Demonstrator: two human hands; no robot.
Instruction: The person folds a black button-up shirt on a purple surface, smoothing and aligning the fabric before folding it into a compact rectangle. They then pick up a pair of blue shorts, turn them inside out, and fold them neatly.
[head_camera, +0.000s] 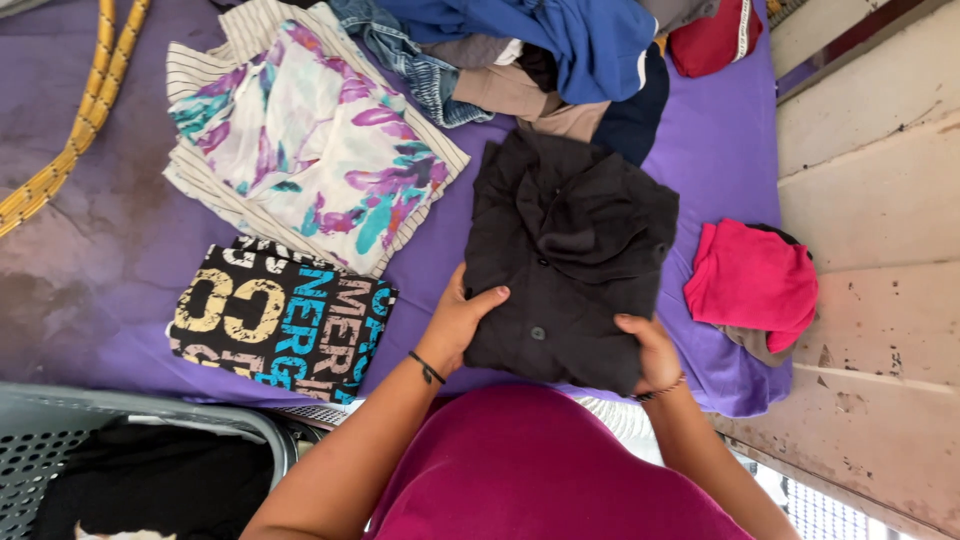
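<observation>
A folded black buttoned shirt (570, 250) lies on the purple sheet (720, 150). My left hand (458, 322) grips its near left edge, thumb on top. My right hand (652, 352) holds the near right corner, fingers curled under the cloth. Both wrists wear thin bands. To the left lie a folded black garment with large coloured lettering (282, 322) and, beyond it, a folded floral white garment (312, 140) on striped cloth.
A heap of unfolded clothes (560, 50) in blue, denim, tan and red sits at the far edge. A folded pink-red garment (752, 282) lies at the right. A grey laundry basket (120, 420) stands at the near left. A yellow strap (70, 130) crosses the far left.
</observation>
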